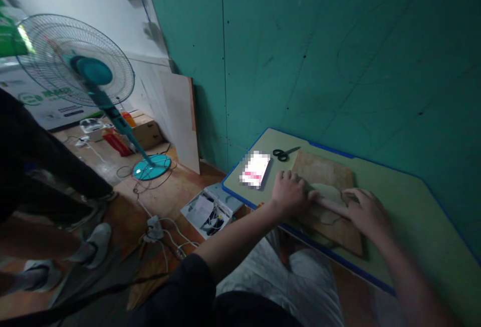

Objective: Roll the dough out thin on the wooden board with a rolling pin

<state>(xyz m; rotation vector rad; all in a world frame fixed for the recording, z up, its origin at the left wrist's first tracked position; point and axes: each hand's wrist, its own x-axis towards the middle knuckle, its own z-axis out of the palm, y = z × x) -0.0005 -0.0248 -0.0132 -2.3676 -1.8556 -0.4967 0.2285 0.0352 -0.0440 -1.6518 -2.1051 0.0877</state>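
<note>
A pale rolling pin (331, 206) lies across a flat, whitish sheet of dough (326, 191) on a wooden board (319, 164). My left hand (288, 193) is closed over the pin's left end, knuckles up. At its other end, my right hand (366, 209) grips the pin with fingers bent, partly hiding the dough's right edge. Behind my left hand, black-handled scissors (282, 155) rest on the table. To the left of that hand is a bright, pixelated flat object (257, 169), possibly a phone.
The pale table (406, 197) has a blue rim and stands against a green wall (285, 46). An open box (211, 212) with cables sits on the floor at left, near a power strip (154, 228). Farther left are a standing fan (93, 69) and other people's legs (48, 151).
</note>
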